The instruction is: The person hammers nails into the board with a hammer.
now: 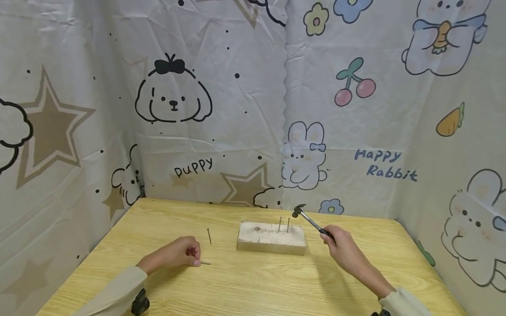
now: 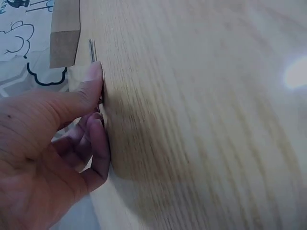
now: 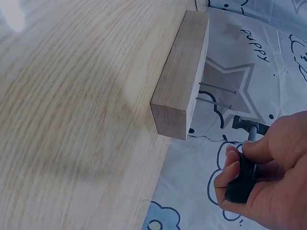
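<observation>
Fingers and thumb of my left hand (image 1: 186, 252) pinch one end of a nail (image 1: 206, 263), low by the tabletop, its free end pointing right; I cannot tell whether the nail touches the wood. Just beyond this hand, on its far side, a loose nail (image 1: 209, 237) lies on the table (image 1: 272, 285).

My right hand (image 1: 340, 243) has its fingers wrapped round the black handle of a hammer (image 1: 312, 221), which slants up toward the far left. Its dark head is near the right end of the wooden block (image 1: 270, 247), apart from the nails there.

That block lies flat between my two hands, toward the table's far edge. Two nails (image 1: 288, 225) stand upright side by side in its right half, heads up, and a dark spot marks its top on the left. Pale sleeves (image 1: 118, 287) cover my forearms. Beyond the far edge hangs a cloth (image 1: 245, 123) printed with a puppy, rabbits and stars.
</observation>
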{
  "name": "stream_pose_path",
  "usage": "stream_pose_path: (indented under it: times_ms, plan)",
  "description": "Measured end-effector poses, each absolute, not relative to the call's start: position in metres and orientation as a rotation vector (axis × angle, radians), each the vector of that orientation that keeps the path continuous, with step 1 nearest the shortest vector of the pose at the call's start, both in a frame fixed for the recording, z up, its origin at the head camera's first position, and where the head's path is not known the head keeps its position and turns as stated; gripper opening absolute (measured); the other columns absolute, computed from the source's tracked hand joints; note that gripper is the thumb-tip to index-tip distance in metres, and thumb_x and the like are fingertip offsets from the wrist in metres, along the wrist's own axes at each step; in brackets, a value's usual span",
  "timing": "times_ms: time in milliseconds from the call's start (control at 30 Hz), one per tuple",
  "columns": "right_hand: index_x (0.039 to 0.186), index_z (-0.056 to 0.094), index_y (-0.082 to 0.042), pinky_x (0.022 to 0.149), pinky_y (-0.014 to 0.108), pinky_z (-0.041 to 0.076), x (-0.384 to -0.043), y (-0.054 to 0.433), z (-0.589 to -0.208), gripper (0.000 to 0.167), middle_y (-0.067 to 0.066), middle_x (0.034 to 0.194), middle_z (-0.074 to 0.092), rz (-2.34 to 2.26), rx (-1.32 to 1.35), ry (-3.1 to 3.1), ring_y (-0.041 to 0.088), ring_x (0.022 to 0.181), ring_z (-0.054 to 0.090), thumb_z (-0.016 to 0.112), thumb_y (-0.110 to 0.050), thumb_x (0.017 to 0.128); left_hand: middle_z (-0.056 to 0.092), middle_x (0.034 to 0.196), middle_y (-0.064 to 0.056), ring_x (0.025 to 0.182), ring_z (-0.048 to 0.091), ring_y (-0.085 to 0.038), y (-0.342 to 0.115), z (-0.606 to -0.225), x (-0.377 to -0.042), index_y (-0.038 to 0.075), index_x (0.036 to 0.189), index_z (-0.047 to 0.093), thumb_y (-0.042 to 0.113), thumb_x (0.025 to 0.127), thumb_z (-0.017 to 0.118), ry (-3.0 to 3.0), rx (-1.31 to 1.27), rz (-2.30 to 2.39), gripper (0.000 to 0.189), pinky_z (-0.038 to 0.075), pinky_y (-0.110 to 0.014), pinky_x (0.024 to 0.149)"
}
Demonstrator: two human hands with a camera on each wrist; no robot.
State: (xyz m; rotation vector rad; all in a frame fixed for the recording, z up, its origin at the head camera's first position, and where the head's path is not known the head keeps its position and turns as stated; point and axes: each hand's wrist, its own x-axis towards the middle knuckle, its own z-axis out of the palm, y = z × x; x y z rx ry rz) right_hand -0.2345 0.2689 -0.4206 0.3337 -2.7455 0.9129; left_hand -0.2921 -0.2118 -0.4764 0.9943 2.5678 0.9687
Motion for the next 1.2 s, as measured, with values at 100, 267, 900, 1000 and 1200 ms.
stream_pose_path:
  times_ms: [100, 267, 900, 1000, 1200]
  plan:
    - [0.094, 0.066, 0.001, 0.054, 0.025, 0.040, -0.234, 0.269, -0.421, 0.011, 0.004, 0.079, 0.059, 0.918, 0.338, -2.740, 0.011, 0.063, 0.045, 0.061, 0.001, 0.104, 0.056, 0.083, 0.002, 0.072, 0.047, -0.005, -0.207, -0.472, -0.290, 0.008, 0.089, 0.061, 0.009, 0.100, 0.071, 2.567, 0.959, 0.932, 0.015, 0.041, -0.021, 0.062]
    - [0.091, 0.065, 0.000, 0.054, 0.024, 0.040, -0.236, 0.269, -0.422, 0.013, 0.002, 0.077, 0.056, 0.918, 0.355, -2.730, 0.011, 0.063, 0.044, 0.060, 0.002, 0.103, 0.065, 0.077, -0.009, 0.061, 0.055, -0.010, -0.190, -0.453, -0.291, 0.005, 0.092, 0.060, 0.005, 0.103, 0.066, 2.543, 0.901, 1.071, 0.013, 0.048, -0.024, 0.052]
    - [0.092, 0.066, -0.001, 0.055, 0.024, 0.041, -0.237, 0.268, -0.422, 0.012, 0.001, 0.077, 0.057, 0.927, 0.362, -2.691, 0.009, 0.063, 0.045, 0.062, 0.000, 0.103, 0.075, 0.083, -0.007, 0.068, 0.065, -0.008, -0.110, -0.456, -0.301, -0.001, 0.087, 0.077, -0.007, 0.091, 0.074, 2.551, 1.000, 1.147, 0.009, 0.054, -0.020, 0.061]
    - [0.094, 0.067, -0.001, 0.055, 0.024, 0.041, -0.239, 0.266, -0.423, 0.011, 0.002, 0.079, 0.058, 0.937, 0.370, -2.697, 0.009, 0.063, 0.045, 0.062, -0.001, 0.104, 0.076, 0.087, -0.007, 0.074, 0.063, -0.005, -0.105, -0.462, -0.300, 0.001, 0.089, 0.079, -0.004, 0.093, 0.075, 2.549, 0.997, 1.187, 0.007, 0.053, -0.019, 0.066]
    - [0.095, 0.068, -0.001, 0.055, 0.024, 0.041, -0.241, 0.264, -0.423, 0.010, 0.002, 0.080, 0.060, 0.935, 0.353, -2.703, 0.009, 0.063, 0.045, 0.062, -0.001, 0.104, 0.076, 0.090, -0.009, 0.074, 0.062, -0.003, -0.103, -0.451, -0.301, 0.000, 0.095, 0.079, -0.003, 0.095, 0.073, 2.609, 1.058, 1.234, 0.007, 0.054, -0.020, 0.067]
